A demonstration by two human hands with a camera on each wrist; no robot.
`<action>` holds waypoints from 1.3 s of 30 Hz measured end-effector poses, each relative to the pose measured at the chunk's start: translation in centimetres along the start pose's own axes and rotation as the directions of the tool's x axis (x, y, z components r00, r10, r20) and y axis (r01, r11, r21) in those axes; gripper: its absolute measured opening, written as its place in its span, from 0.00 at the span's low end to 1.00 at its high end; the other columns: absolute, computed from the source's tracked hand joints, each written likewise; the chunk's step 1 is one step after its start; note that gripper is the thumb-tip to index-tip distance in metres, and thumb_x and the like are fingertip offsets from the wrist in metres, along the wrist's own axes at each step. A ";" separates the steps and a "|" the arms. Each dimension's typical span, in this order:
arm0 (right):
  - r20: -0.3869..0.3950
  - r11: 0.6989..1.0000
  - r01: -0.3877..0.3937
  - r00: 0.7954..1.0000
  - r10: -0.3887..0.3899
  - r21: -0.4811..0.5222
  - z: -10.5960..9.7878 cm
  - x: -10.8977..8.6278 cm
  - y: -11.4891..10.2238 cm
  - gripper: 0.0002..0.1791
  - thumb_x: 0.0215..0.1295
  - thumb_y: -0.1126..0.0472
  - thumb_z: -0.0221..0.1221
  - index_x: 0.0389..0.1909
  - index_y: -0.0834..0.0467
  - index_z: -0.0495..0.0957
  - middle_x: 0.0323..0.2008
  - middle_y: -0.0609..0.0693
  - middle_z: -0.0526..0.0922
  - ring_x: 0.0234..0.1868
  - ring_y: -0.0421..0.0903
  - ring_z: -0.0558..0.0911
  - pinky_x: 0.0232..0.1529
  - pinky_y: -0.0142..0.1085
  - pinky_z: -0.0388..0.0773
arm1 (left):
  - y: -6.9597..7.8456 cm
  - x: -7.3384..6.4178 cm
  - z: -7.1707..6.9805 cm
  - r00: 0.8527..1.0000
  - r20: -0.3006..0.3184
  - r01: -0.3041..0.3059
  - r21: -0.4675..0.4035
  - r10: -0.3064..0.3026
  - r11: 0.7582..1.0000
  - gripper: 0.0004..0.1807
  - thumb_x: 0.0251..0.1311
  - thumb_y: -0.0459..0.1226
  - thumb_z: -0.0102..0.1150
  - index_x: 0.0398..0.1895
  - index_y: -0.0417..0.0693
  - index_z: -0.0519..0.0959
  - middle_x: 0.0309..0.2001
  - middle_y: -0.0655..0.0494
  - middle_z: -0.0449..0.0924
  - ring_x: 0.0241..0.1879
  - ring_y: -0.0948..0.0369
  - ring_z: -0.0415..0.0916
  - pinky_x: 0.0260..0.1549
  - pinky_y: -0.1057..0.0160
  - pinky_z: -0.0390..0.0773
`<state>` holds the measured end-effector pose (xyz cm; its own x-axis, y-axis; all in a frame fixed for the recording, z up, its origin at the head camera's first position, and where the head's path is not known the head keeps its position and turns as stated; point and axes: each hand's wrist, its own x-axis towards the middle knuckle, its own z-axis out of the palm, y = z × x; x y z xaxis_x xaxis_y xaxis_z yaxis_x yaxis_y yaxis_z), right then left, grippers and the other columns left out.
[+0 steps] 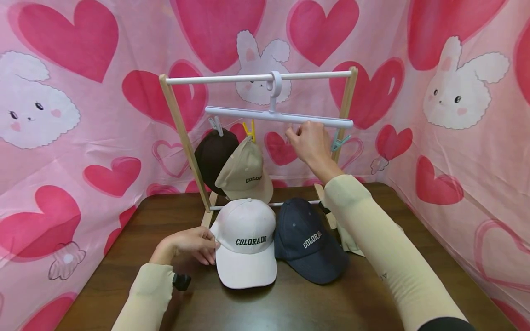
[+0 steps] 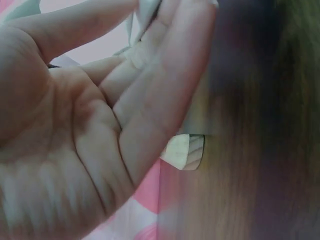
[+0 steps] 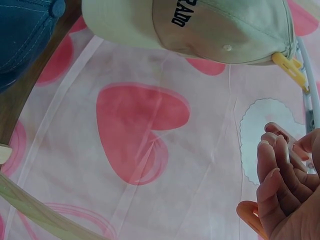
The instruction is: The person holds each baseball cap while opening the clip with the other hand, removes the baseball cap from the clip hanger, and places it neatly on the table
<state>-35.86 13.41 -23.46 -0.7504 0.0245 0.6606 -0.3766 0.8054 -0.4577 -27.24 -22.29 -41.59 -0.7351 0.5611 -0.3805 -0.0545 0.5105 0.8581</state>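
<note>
A white cap (image 1: 250,230) with COLORADO lettering sits at the table's front middle. My left hand (image 1: 194,246) pinches its left edge between thumb and fingers. My right hand (image 1: 311,140) is raised just under the white hanger (image 1: 281,116), its fingertips pinching a small pale pink clip (image 3: 285,135). To its left, a beige cap (image 1: 244,172) hangs from a yellow clip (image 1: 249,130) and a dark brown cap (image 1: 215,156) from a grey clip (image 1: 216,125). A teal clip (image 1: 339,141) dangles to the right. An orange clip (image 3: 251,217) shows beside the right hand in its wrist view.
A wooden-sided rack (image 1: 177,115) with a white top rod (image 1: 215,79) carries the hanger. A navy cap (image 1: 306,241) lies right of the white one; another pale cap (image 1: 349,239) is partly behind the right arm. Pink heart-print cloth (image 1: 414,151) surrounds the brown table (image 1: 157,216).
</note>
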 end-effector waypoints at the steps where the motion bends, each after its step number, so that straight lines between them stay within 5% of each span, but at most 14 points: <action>1: 0.002 1.000 -0.003 1.000 0.003 -0.002 0.0 0.0 0.0 0.25 0.71 0.49 0.55 0.16 0.58 0.78 0.14 0.53 0.74 0.17 0.51 0.71 0.17 0.39 0.66 | 0.0 0.0 0.1 1.000 -0.004 0.010 0.013 -0.010 1.000 0.13 0.74 0.36 0.56 0.36 0.33 0.81 0.32 0.42 0.86 0.32 0.55 0.87 0.37 0.52 0.87; 11: 0.014 1.000 -0.008 1.000 0.007 0.009 0.1 0.0 -0.1 0.22 0.71 0.49 0.56 0.18 0.56 0.80 0.15 0.52 0.75 0.17 0.50 0.72 0.16 0.39 0.67 | 0.3 0.1 0.1 0.994 -0.083 0.073 0.076 -0.066 0.994 0.11 0.72 0.34 0.57 0.45 0.31 0.81 0.35 0.44 0.86 0.34 0.54 0.86 0.38 0.53 0.87; 18: 0.008 1.000 -0.006 1.000 0.006 0.004 -0.1 0.0 -0.2 0.24 0.70 0.49 0.55 0.16 0.56 0.80 0.15 0.52 0.75 0.16 0.50 0.72 0.16 0.39 0.66 | 0.9 0.5 -0.4 0.990 -0.141 0.004 0.128 0.014 0.992 0.10 0.71 0.33 0.57 0.47 0.33 0.80 0.39 0.43 0.84 0.39 0.51 0.85 0.41 0.51 0.87; 22: 0.018 1.000 -0.007 1.000 0.007 0.009 -0.1 0.0 -0.2 0.23 0.71 0.48 0.55 0.18 0.55 0.81 0.15 0.51 0.76 0.17 0.50 0.73 0.16 0.40 0.67 | 1.4 0.7 -0.6 0.974 -0.202 -0.068 0.148 0.098 0.987 0.11 0.71 0.33 0.58 0.47 0.30 0.79 0.40 0.39 0.84 0.38 0.49 0.85 0.40 0.51 0.86; 26: 0.025 1.000 -0.012 1.000 0.011 0.010 0.0 0.0 -0.1 0.23 0.72 0.48 0.55 0.20 0.56 0.81 0.15 0.51 0.76 0.17 0.50 0.73 0.16 0.40 0.67 | 2.3 1.0 -0.9 0.933 -0.312 -0.125 0.186 0.179 0.975 0.13 0.71 0.33 0.58 0.50 0.29 0.77 0.39 0.41 0.84 0.39 0.46 0.84 0.39 0.48 0.86; 33: 0.026 1.000 -0.021 0.999 0.020 0.016 0.1 0.0 0.1 0.21 0.71 0.49 0.56 0.20 0.56 0.81 0.15 0.52 0.76 0.17 0.51 0.73 0.16 0.40 0.67 | 4.1 1.9 -1.4 0.789 -0.545 -0.190 0.223 0.284 0.956 0.23 0.72 0.35 0.58 0.64 0.29 0.70 0.54 0.35 0.80 0.53 0.39 0.80 0.54 0.44 0.81; 35: 0.029 1.000 -0.024 0.999 0.024 0.017 0.1 -0.1 0.0 0.21 0.72 0.49 0.56 0.21 0.56 0.82 0.16 0.52 0.77 0.17 0.51 0.73 0.16 0.40 0.67 | 4.6 2.2 -1.6 0.758 -0.583 -0.200 0.218 0.292 0.955 0.26 0.73 0.37 0.58 0.68 0.30 0.67 0.58 0.35 0.79 0.57 0.40 0.78 0.57 0.44 0.79; 39: 0.026 0.999 -0.024 0.999 0.023 0.027 0.1 -0.1 0.0 0.21 0.72 0.50 0.58 0.21 0.58 0.82 0.16 0.53 0.77 0.17 0.51 0.73 0.16 0.40 0.68 | 5.6 2.7 -1.8 0.725 -0.623 -0.216 0.199 0.293 0.956 0.30 0.73 0.37 0.58 0.71 0.32 0.64 0.61 0.35 0.77 0.58 0.42 0.79 0.59 0.46 0.78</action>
<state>-35.86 13.29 -23.57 -0.7726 0.0281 0.6342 -0.3729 0.7884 -0.4892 -30.75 -19.15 -37.20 -0.9701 0.1501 0.1908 0.2408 0.4968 0.8338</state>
